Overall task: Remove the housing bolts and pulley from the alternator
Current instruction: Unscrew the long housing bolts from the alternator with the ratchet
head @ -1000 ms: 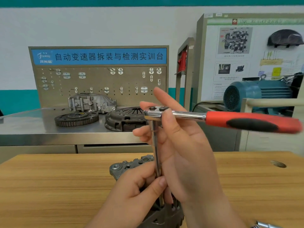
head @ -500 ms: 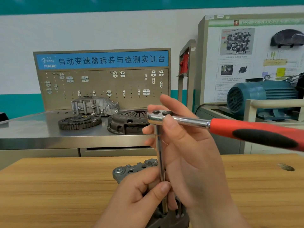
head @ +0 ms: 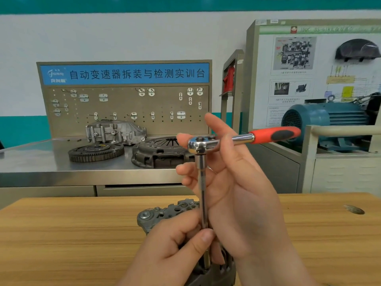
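The grey alternator [head: 156,215] stands on the wooden table [head: 61,234], mostly hidden behind my hands. A chrome extension bar [head: 203,193] rises upright from it to the head of a ratchet wrench [head: 203,144], whose red and black handle [head: 276,135] points away to the right. My left hand [head: 175,250] pinches the bar low down between thumb and fingers, just above the alternator. My right hand [head: 233,182] cups the ratchet head from behind, fingers curled round the head and upper bar, thumb raised. The socket end and the bolt are hidden.
Behind the table stands a steel bench [head: 41,162] carrying a toothed flywheel [head: 95,151], a clutch cover [head: 158,153] and an aluminium housing [head: 115,131], backed by a pegboard [head: 123,104]. A blue electric motor [head: 325,120] and a display panel sit at the right. A hole [head: 353,209] marks the table's right side.
The ratchet handle has swung away from me toward the back right, turning about the upright bar. My left hand keeps its pinch on the bar. The view has shifted slightly.
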Tool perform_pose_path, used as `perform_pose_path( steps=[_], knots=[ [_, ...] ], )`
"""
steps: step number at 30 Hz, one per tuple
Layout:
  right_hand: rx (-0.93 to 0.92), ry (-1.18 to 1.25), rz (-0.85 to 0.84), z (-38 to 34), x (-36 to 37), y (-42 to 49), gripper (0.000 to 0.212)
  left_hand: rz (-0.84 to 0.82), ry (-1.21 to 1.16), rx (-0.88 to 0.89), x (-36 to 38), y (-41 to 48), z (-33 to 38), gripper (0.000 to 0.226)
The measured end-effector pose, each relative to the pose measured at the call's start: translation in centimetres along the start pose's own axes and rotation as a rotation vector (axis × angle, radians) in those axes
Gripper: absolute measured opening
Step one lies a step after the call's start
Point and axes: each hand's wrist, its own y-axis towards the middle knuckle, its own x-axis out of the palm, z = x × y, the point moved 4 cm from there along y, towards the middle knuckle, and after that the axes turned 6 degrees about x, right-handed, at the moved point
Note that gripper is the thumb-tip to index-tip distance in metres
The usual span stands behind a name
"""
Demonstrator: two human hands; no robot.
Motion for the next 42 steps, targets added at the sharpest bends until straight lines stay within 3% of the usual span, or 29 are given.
perform_pose_path(
  steps=[3,6,8,10,14,19,24,29,31,37,42],
  knots=[
    [-0.064,-0.206,0.056,-0.4,-0.1,0.5,0.024,0.007,-0.009,-0.007,0.0,0.0,-0.2,0.027],
    [0.135,-0.572,0.009,0.1,0.0,1.4,0.023,0.016,-0.008,-0.017,0.1,0.0,-0.4,0.029],
    [-0.045,-0.44,0.062,-0.3,0.4,0.9,0.019,0.019,0.033,-0.011,0.0,0.0,-0.5,0.03],
    [-0.106,-0.205,0.081,-0.6,0.6,0.0,0.023,0.023,0.057,-0.004,0.0,0.0,-0.5,0.032],
    [-0.021,-0.003,0.058,-0.1,-0.1,0.0,0.03,0.018,0.052,-0.004,0.0,-0.1,-0.5,0.042],
    [0.05,0.093,0.022,-0.1,-0.1,0.0,0.03,0.0,0.071,-0.016,0.1,-0.1,-0.4,0.03],
    [0.004,0.06,0.024,-0.2,-0.1,0.1,0.019,0.053,0.093,-0.005,0.3,0.2,-0.3,0.023],
    [-0.268,-0.418,0.143,-1.6,-0.3,-0.4,0.014,0.029,0.175,-0.005,0.4,0.2,-0.2,0.029],
    [-0.223,-0.376,0.142,-1.5,-0.3,-0.4,0.016,0.024,0.144,-0.01,0.4,0.2,-0.2,0.029],
    [0.042,0.045,0.078,-0.8,-0.6,0.1,0.029,0.013,0.08,-0.012,0.3,0.2,0.0,0.027],
    [0.098,0.168,0.039,-0.4,-0.7,0.2,0.018,0.007,0.163,0.017,0.3,0.2,-0.1,0.026]
  ],
)
